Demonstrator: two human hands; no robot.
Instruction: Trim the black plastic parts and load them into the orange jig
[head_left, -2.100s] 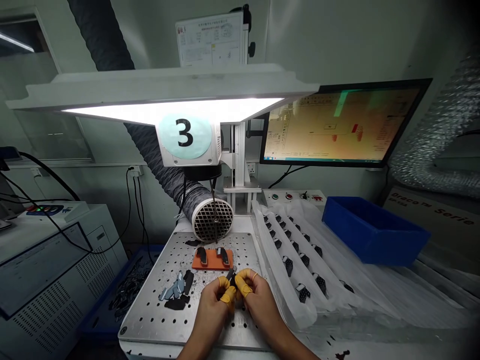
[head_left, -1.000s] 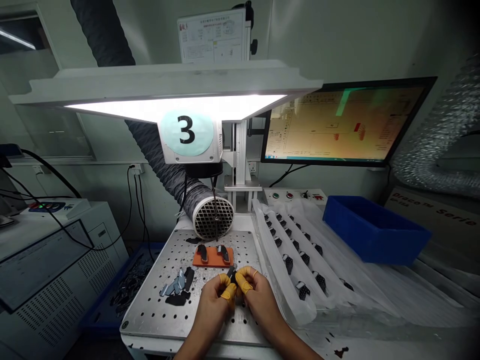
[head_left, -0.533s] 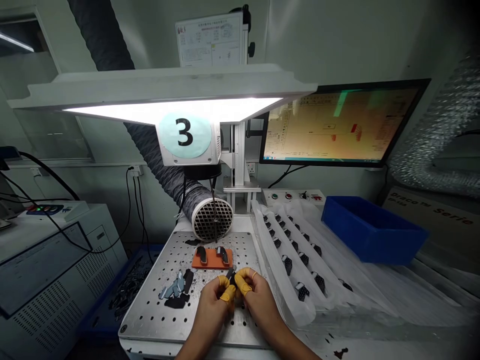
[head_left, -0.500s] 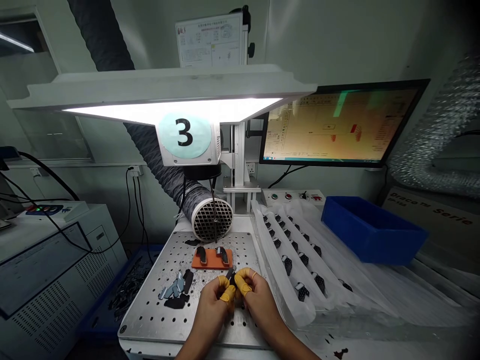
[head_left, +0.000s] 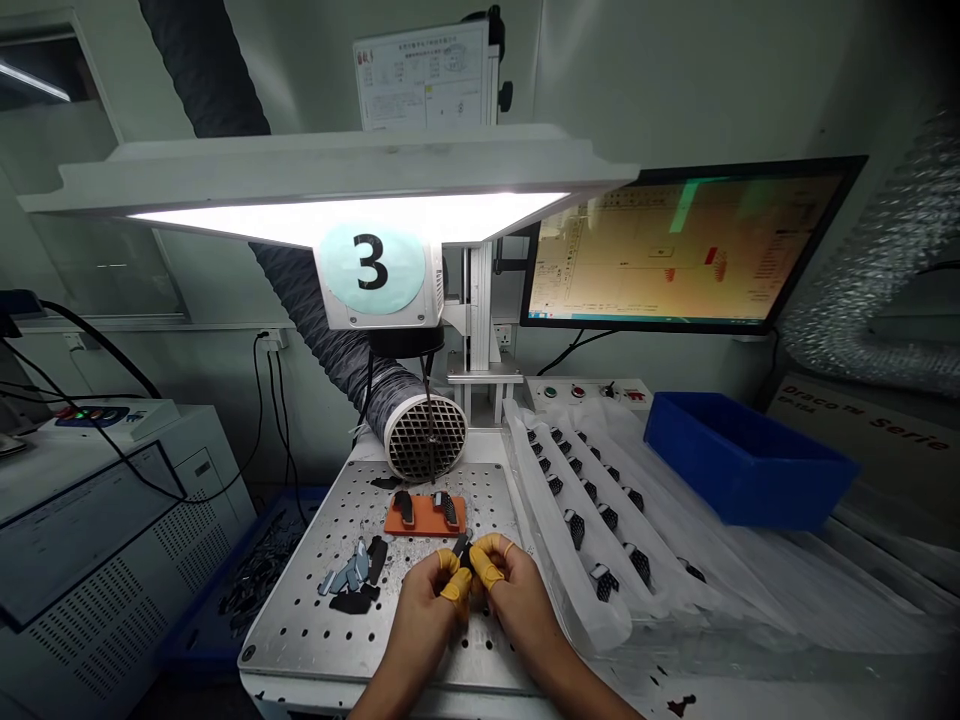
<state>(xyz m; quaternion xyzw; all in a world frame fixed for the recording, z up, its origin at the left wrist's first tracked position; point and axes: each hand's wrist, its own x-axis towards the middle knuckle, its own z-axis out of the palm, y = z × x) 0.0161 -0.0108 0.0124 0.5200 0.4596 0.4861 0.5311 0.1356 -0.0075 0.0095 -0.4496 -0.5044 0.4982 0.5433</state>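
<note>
Between my two hands, above the perforated metal plate (head_left: 300, 640), is a small black part (head_left: 462, 550). My left hand (head_left: 431, 600) pinches it from the left and my right hand (head_left: 510, 595) from the right. Yellow finger cots cover the thumb and index finger of each hand, hiding much of the part. Just beyond my fingers lies an orange fixture block (head_left: 424, 518) with two dark curved pieces on it. Left of my left hand is a small heap of grey and black film scraps (head_left: 352, 575).
Black textured parts (head_left: 606, 580) stand in rows in white wrapping sheets on the right, beside a blue bin (head_left: 750, 460). Behind the plate are a duct mouth (head_left: 426, 440) and a machine head marked 3 (head_left: 375, 275). A monitor (head_left: 690, 250) hangs at back right.
The view has shifted very slightly. Both hands keep their pinch on the small black part in nearly the same place.
</note>
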